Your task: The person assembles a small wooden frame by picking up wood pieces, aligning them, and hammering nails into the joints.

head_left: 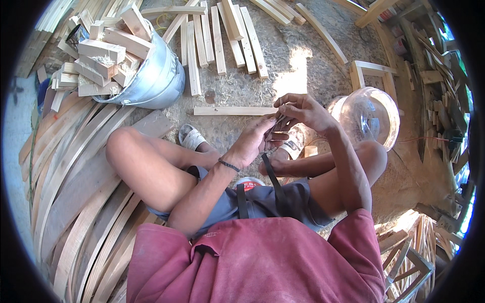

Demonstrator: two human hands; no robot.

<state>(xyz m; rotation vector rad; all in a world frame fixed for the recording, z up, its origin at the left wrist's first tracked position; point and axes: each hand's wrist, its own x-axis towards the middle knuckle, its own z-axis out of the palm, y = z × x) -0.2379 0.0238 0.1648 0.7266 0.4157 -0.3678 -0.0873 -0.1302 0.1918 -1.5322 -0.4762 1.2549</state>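
Note:
My left hand (252,136) and my right hand (306,113) meet in front of my knees, fingertips together. A thin dark piece (273,127) shows between them, too small to name. The left hand is closed around it, partly hidden by the right fingers. My right thumb and fingers are bent in a pinch at the same spot; what they hold is hidden. Just beyond the hands, a short wooden strip (230,110) lies crosswise on the floor.
A metal bucket (164,81) heaped with wood blocks (103,50) stands at far left. Several wooden strips (218,43) lie ahead. At right are a clear round plastic container (389,113) and a wooden frame (357,76). Long boards (76,202) are stacked on the left.

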